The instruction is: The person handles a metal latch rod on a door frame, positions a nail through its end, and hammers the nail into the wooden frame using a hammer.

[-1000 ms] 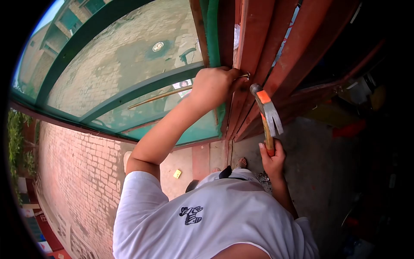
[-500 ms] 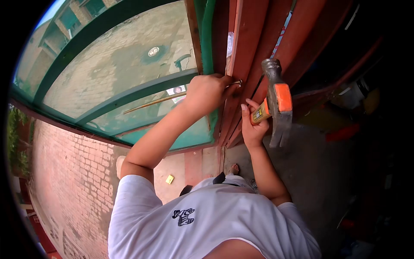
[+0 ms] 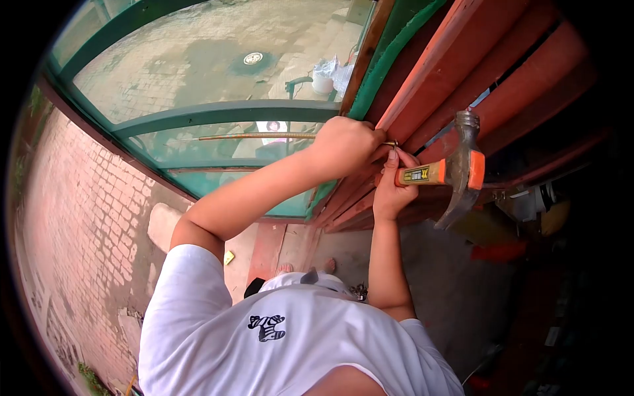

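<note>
My left hand [image 3: 349, 146] is closed around a long thin brass-coloured rod [image 3: 264, 136], held against the edge of the red wooden frame [image 3: 449, 79]. The rod's small metal end [image 3: 393, 143] sticks out past my fingers on the right. My right hand [image 3: 395, 193] grips the handle of a claw hammer [image 3: 465, 173] close to its head, which points away to the right. The right thumb and fingertips are raised near the rod's end; contact is hard to make out. Beside my left hand stands a green screen door [image 3: 224, 113].
A small yellow item [image 3: 228, 257] lies on the floor by the threshold. Brick paving [image 3: 86, 204] spreads out on the left. Through the screen, a white bucket [image 3: 323, 80] shows outside. Dim clutter, with a red object [image 3: 492, 253], is at the right.
My right hand has risen with the hammer, from low on the right to beside my left hand, its fingers now near the rod's end. The view has turned somewhat.
</note>
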Motion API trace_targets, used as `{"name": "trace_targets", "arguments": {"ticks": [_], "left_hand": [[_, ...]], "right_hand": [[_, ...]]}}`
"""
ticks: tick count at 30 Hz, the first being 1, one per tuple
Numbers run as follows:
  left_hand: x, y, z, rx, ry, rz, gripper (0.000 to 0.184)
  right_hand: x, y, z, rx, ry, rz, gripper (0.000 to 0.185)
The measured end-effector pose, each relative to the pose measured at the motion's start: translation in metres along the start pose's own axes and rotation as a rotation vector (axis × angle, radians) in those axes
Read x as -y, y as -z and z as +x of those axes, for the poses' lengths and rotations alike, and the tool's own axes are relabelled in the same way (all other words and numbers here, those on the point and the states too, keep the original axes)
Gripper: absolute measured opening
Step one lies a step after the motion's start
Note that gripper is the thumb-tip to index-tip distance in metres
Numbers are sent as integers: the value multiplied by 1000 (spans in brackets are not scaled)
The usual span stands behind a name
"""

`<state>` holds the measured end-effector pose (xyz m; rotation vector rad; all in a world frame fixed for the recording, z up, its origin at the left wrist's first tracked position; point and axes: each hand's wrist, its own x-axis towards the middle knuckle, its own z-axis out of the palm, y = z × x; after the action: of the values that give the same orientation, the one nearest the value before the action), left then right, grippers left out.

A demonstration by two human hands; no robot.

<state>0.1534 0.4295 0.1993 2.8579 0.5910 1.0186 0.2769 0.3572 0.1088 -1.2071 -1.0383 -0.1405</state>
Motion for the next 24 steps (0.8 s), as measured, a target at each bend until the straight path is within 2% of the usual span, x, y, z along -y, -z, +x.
{"name": "trace_targets", "arguments": {"ticks": [7, 11, 20, 24], "left_hand": [[-6, 10, -2, 39, 27, -16, 20], [-1, 12, -4, 49, -74, -26, 23], [6, 11, -5, -26, -246, 41, 15], [4, 11, -4, -34, -226, 39, 14]], "right_hand": [[-4, 1, 1, -11, 162, -50, 10], [-5, 0, 0, -2, 128, -6, 11], [-9, 1, -5, 38, 68, 55, 12], [-10, 3, -4, 42, 105, 24, 11]]}}
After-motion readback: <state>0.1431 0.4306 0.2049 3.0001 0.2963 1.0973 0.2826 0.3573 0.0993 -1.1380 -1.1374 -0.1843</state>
